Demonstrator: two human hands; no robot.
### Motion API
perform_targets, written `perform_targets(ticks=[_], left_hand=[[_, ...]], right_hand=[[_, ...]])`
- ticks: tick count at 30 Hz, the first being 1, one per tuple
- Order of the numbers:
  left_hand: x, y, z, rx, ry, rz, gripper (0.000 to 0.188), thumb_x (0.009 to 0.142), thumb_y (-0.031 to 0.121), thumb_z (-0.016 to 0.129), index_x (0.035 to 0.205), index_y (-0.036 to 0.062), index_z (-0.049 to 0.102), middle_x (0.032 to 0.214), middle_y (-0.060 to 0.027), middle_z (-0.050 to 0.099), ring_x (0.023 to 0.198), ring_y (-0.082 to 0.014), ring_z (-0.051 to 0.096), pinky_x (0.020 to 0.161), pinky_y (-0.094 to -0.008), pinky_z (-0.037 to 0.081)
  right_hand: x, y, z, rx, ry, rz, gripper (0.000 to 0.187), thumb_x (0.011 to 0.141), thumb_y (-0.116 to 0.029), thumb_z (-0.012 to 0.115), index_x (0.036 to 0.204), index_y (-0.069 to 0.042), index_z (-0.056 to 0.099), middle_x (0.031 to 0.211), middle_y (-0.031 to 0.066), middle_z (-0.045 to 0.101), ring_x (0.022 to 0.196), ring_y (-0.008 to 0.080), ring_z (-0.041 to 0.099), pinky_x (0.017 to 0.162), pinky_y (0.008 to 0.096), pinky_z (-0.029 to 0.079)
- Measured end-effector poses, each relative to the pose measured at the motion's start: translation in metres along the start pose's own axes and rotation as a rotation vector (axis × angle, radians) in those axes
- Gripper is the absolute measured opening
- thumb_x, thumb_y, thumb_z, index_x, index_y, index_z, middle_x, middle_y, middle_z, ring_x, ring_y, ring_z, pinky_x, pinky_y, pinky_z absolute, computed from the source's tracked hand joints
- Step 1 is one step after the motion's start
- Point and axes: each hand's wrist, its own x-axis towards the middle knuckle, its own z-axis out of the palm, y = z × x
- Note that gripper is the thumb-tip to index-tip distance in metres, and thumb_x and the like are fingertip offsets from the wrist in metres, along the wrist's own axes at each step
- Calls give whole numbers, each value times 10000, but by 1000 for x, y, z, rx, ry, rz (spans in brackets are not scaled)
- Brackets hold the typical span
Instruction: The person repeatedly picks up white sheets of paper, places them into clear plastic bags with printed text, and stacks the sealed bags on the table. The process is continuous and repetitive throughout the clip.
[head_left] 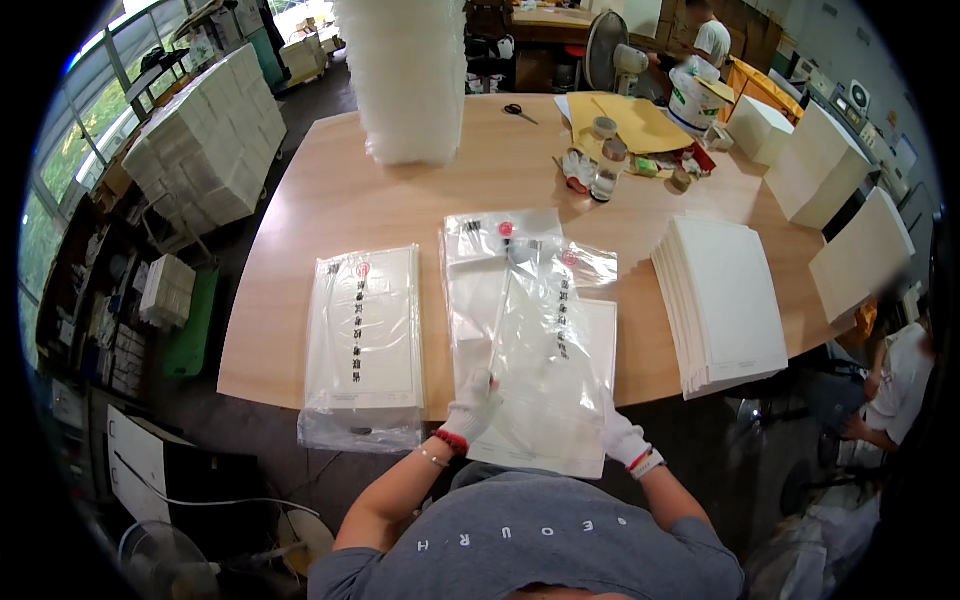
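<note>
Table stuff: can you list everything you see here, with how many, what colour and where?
table: one, light wood, middle
clear bag: one, see-through, both hands on it
bagged paper pile: one, white, left of the bag
paper stack: one, white, right side
tall stack: one, whitish, far edge
scissors: one, dark, far side
envelopes: a few, yellow-brown, far right
tape rolls: several, by the envelopes
white boxes: many, stacked, left of table
people: two, right side
left hand: white glove, grip on the bag's edge
right hand: white glove, at the bag's lower corner
</note>
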Motion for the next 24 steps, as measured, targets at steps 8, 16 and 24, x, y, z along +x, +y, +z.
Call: perform_targets(ticks=[8,16,24], left_hand=[[-103,11,-33,-8,-271,72,224,777,128,607,990,61,589,1000,-170,555,862,-339,576,746,-404,468],[-114,-1,-17,62,-14,-111,86,747,57,507,828,32,494,694,-181,545,691,-369,569,603,-436,443],[-86,69,-79,-255,59,236,81,660,-44,478,716,13,483,734,-128,519,665,-291,530,595,-342,435]], right_hand=[[-85,-34,24,-187,-209,-9,491,844,-251,482,1301,-114,369,945,226,601,827,364,605,727,418,485],[-100,10,39,155,237,-48,287,790,-236,557,1064,-151,578,741,167,619,680,316,613,580,400,485],[-26,-36,50,1534,15,-3,355,828,-127,527,1152,16,494,1026,98,587,938,184,573,831,300,470]])
